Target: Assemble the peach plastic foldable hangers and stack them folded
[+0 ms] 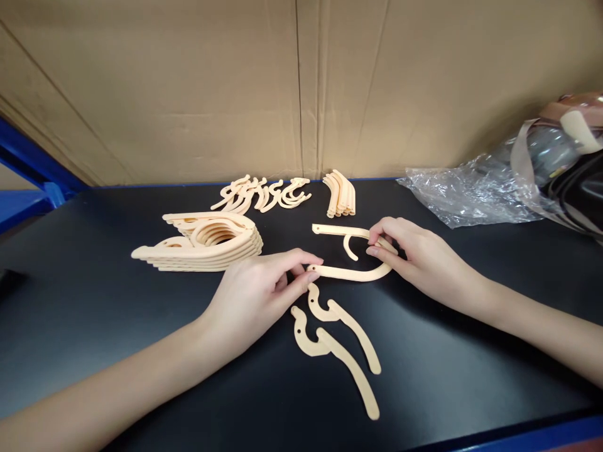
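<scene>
Between my hands is a cream plastic folding clothes hanger [351, 274], bent into a U lying on its side with its two arms pointing left. My left hand [264, 292] is closed, pinching the tip of the nearer arm beside its small hole. At the bend, my right hand [417, 254] grips the hanger between thumb and fingers and hides part of it. A short curved hook [349, 247] shows inside the U. Just below my left fingertips, two loose hooked hanger arms [351, 370] lie side by side on the black table [226, 402].
A stack of folded hangers [202, 251] sits to the left. Farther back are a row of loose hook pieces [259, 193] and a bundle of curved pieces [340, 193]. Crinkled clear plastic [466, 194] and a bag [577, 176] lie at the right, against cardboard [188, 94].
</scene>
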`<control>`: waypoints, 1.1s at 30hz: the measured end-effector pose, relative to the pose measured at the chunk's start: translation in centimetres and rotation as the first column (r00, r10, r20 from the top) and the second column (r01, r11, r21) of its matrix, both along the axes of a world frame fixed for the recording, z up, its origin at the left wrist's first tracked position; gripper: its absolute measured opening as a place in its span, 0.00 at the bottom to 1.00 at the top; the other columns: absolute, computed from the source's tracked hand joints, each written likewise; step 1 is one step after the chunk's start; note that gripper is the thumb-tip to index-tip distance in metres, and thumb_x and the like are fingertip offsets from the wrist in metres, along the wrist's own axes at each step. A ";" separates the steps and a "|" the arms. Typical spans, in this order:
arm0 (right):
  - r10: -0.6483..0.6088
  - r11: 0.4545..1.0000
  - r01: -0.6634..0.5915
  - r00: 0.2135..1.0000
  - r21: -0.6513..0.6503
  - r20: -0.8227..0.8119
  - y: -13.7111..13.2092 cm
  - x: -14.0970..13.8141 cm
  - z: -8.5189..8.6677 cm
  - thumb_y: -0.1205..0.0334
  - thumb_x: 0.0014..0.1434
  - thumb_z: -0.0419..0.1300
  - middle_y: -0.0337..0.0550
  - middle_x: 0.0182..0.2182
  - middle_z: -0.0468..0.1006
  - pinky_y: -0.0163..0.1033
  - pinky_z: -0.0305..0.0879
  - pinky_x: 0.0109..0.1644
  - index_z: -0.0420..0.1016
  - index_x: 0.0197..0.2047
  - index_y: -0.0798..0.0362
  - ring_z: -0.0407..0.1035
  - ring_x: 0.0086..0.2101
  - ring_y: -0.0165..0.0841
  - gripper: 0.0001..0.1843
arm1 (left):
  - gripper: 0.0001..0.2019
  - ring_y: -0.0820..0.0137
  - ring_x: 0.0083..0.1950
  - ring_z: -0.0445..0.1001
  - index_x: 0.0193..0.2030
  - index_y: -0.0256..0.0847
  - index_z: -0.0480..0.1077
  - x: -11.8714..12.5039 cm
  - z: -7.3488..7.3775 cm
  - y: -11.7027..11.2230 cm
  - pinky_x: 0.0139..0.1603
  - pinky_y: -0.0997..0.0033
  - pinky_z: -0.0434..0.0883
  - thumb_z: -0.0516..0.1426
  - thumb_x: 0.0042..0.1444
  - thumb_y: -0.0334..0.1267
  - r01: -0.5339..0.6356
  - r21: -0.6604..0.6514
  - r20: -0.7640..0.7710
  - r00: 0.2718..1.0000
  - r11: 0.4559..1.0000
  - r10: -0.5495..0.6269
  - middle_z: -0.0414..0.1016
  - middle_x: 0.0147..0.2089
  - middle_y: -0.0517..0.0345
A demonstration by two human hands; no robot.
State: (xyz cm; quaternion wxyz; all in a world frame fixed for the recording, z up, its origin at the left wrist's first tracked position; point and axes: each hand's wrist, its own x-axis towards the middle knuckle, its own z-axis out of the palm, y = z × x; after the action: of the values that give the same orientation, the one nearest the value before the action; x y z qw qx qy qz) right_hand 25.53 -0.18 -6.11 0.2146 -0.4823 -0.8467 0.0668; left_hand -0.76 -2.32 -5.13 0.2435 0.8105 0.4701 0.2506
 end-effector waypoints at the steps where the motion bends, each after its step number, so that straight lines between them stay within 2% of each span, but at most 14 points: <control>1: 0.004 1.000 -0.005 1.000 0.019 0.031 -0.1 0.0 0.1 0.66 0.66 0.55 0.38 0.32 0.69 0.36 0.61 0.35 0.64 0.39 0.50 0.64 0.32 0.32 0.02 | 0.09 0.79 0.23 0.62 0.44 0.45 0.76 -0.1 -0.1 0.1 0.25 0.77 0.59 0.57 0.63 0.42 0.016 0.074 -0.054 0.998 0.997 -0.012 0.75 0.30 0.66; 3: 0.010 0.999 -0.014 0.995 0.042 0.096 -0.2 -0.1 0.2 0.67 0.67 0.53 0.40 0.35 0.71 0.38 0.62 0.37 0.65 0.39 0.51 0.65 0.35 0.33 0.03 | 0.09 0.78 0.24 0.62 0.44 0.45 0.77 -0.2 -0.3 0.4 0.26 0.77 0.59 0.56 0.64 0.41 0.062 0.142 -0.113 0.993 0.988 -0.047 0.74 0.31 0.66; 7: 0.039 0.995 -0.055 0.979 0.080 0.198 -0.3 0.0 0.2 0.67 0.68 0.50 0.43 0.38 0.73 0.42 0.62 0.40 0.68 0.39 0.53 0.66 0.35 0.35 0.08 | 0.09 0.79 0.27 0.66 0.46 0.45 0.76 -0.4 -0.9 0.5 0.27 0.78 0.61 0.55 0.65 0.40 0.145 0.198 -0.142 0.983 0.969 -0.118 0.72 0.34 0.64; 12: 0.033 0.963 -0.121 0.938 0.239 0.344 -0.4 0.3 0.3 0.68 0.69 0.47 0.48 0.39 0.75 0.43 0.62 0.39 0.72 0.38 0.55 0.67 0.35 0.37 0.13 | 0.11 0.77 0.31 0.70 0.50 0.45 0.73 -0.4 -1.0 0.1 0.28 0.78 0.63 0.51 0.66 0.37 0.174 0.241 -0.158 0.978 0.955 -0.139 0.74 0.41 0.60; 15: 0.037 0.928 -0.149 0.948 0.340 0.315 -1.0 0.0 0.9 0.68 0.68 0.50 0.48 0.40 0.77 0.43 0.61 0.40 0.73 0.40 0.56 0.69 0.37 0.38 0.10 | 0.12 0.75 0.36 0.72 0.49 0.44 0.72 -0.4 -0.9 0.0 0.31 0.77 0.64 0.49 0.67 0.34 0.177 0.256 -0.153 0.978 0.950 -0.141 0.74 0.43 0.59; 17: 0.119 0.905 -0.212 0.958 0.369 0.260 -1.7 -0.5 1.3 0.66 0.68 0.52 0.47 0.39 0.77 0.42 0.62 0.40 0.74 0.39 0.55 0.69 0.37 0.36 0.09 | 0.13 0.73 0.39 0.72 0.48 0.43 0.72 -0.4 -0.8 0.1 0.33 0.76 0.64 0.48 0.65 0.31 0.184 0.272 -0.162 0.976 0.945 -0.144 0.74 0.43 0.59; 21: 0.339 0.880 -0.382 0.921 0.281 0.193 -3.5 -1.6 1.5 0.56 0.67 0.57 0.45 0.33 0.77 0.40 0.62 0.36 0.75 0.37 0.56 0.69 0.33 0.35 0.13 | 0.15 0.71 0.39 0.70 0.41 0.42 0.71 -0.6 -1.0 0.3 0.34 0.73 0.63 0.46 0.58 0.25 0.150 0.312 -0.181 0.979 0.938 -0.097 0.74 0.40 0.61; 24: 0.414 0.874 -0.445 0.892 0.196 0.182 -4.4 -2.1 1.0 0.50 0.65 0.58 0.45 0.30 0.75 0.41 0.62 0.34 0.77 0.37 0.57 0.68 0.31 0.35 0.17 | 0.13 0.69 0.38 0.69 0.37 0.42 0.70 -0.6 -1.1 0.3 0.34 0.70 0.63 0.47 0.55 0.25 0.088 0.316 -0.186 0.982 0.945 -0.029 0.74 0.37 0.61; 29: 0.408 0.885 -0.435 0.896 0.165 0.176 -4.4 -2.1 0.8 0.61 0.67 0.56 0.41 0.27 0.73 0.40 0.61 0.34 0.77 0.34 0.56 0.64 0.28 0.33 0.12 | 0.10 0.70 0.35 0.68 0.31 0.41 0.68 -0.4 -0.9 0.1 0.32 0.71 0.60 0.49 0.53 0.25 0.091 0.283 -0.204 0.979 0.955 -0.033 0.72 0.32 0.62; 33: 0.372 0.891 -0.407 0.908 0.201 0.190 -4.2 -1.9 1.0 0.66 0.67 0.54 0.39 0.25 0.72 0.40 0.60 0.35 0.77 0.32 0.55 0.64 0.28 0.32 0.13 | 0.08 0.71 0.34 0.67 0.30 0.42 0.68 -0.2 -0.8 -0.1 0.30 0.72 0.59 0.50 0.52 0.26 0.102 0.277 -0.210 0.977 0.956 -0.044 0.70 0.29 0.63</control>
State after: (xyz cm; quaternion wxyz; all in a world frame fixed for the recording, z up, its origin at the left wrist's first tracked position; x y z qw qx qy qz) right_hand 23.65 -4.38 -5.08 0.1900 -0.2769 -0.9415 -0.0283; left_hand -0.98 -2.40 -5.96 0.0843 0.8751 0.4209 0.2235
